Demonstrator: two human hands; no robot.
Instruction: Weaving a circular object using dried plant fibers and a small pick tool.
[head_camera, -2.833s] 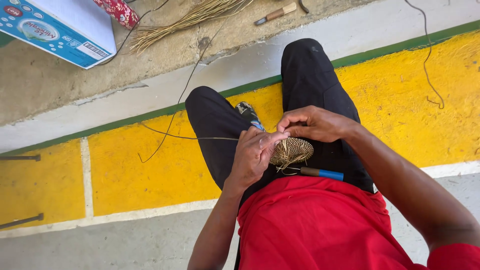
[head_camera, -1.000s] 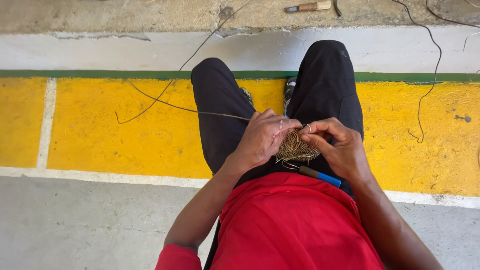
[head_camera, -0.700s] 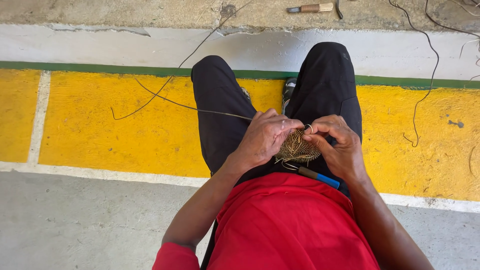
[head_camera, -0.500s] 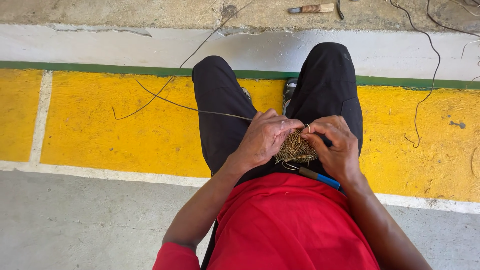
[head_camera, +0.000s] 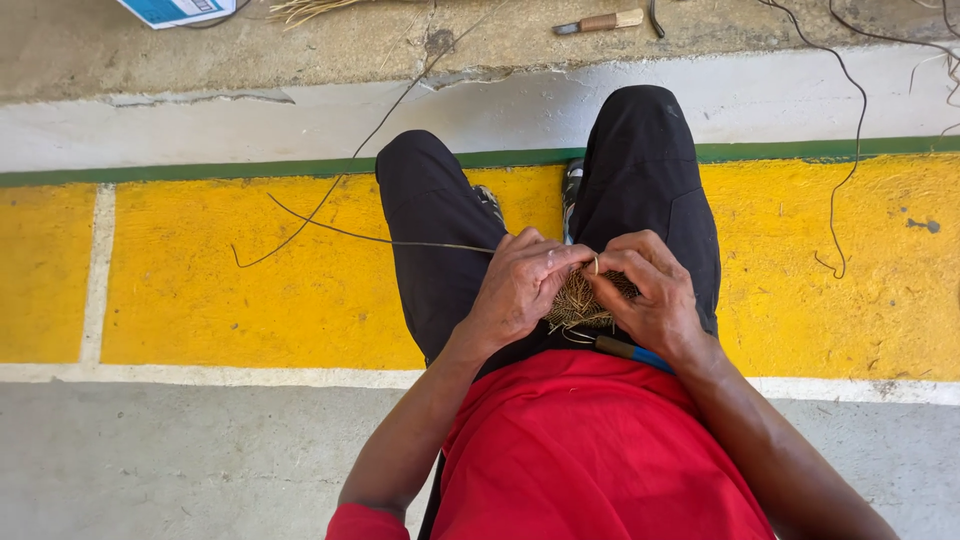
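Over the lap, between the knees: left hand (head_camera: 520, 290) and right hand (head_camera: 650, 295) both have fingers pinched on a small woven straw piece (head_camera: 580, 300), thumbs meeting at its far rim. One long fibre strand (head_camera: 400, 240) trails left across the yellow floor band (head_camera: 220, 280). I judge the piece light, springy and easily frayed; best gripped at the rim, near the working strand.

Woven bundle (head_camera: 580, 300) between hands, above lap
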